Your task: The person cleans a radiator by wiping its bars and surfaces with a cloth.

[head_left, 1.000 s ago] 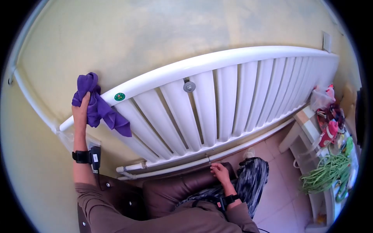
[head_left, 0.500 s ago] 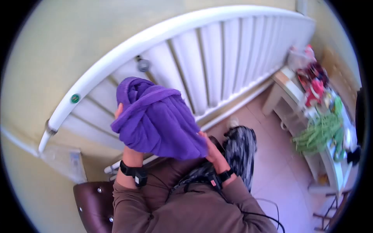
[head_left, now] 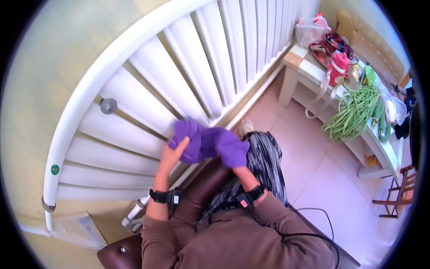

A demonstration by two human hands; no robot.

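A purple cloth (head_left: 208,141), bunched and slightly blurred, spans the space between my two hands in front of the white radiator (head_left: 148,80). My left hand (head_left: 174,154) grips its left end, thumb across the fabric. The cloth's right end covers most of my right hand (head_left: 239,170); its fingers are hidden under the folds, and the fabric is bunched around them. Both hands are above the brown padded seat (head_left: 197,190) and beside my patterned trouser leg (head_left: 268,161).
A low table (head_left: 307,67) at the right bears green long beans (head_left: 356,112), a red and pink bottle (head_left: 338,69) and plastic bags (head_left: 311,32). A wooden stool (head_left: 398,193) stands at the lower right. Black cables (head_left: 313,235) run beside my right arm.
The cloth went from the radiator's left end to in front of me, where both hands took hold. Since then it has been bunched up smaller, and the view has turned right.
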